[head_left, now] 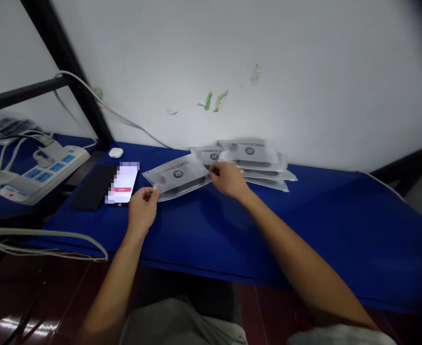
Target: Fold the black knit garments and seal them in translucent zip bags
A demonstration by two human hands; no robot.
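- A frosted bag (178,173) with dark lettering and a round mark is in both hands, over the back half of the table (211,239), left of its middle; whether its underside touches the table I cannot tell.
- The left hand (143,209) grasps the bag's near left corner, thumb and forefinger pinched together.
- The right hand (228,179) grasps the bag's right end between thumb and bent fingers.
- Just behind the bag, near the table's back edge, lies another bag (205,153), partly covered.
- Beside that, beyond the right hand, is a pile of similar bags (252,154), their ends fanned toward the table's right edge.
- Left of the held bag, a phone (127,182) lies with its screen lit.
- A dark phone (95,187) lies next to it, near the table's left edge.
- A small white case (116,153) sits near the back left corner.
- Past the left edge, a power strip (45,175) has plugs and white cords in it.
- A white wall (304,86) rises behind the back edge.
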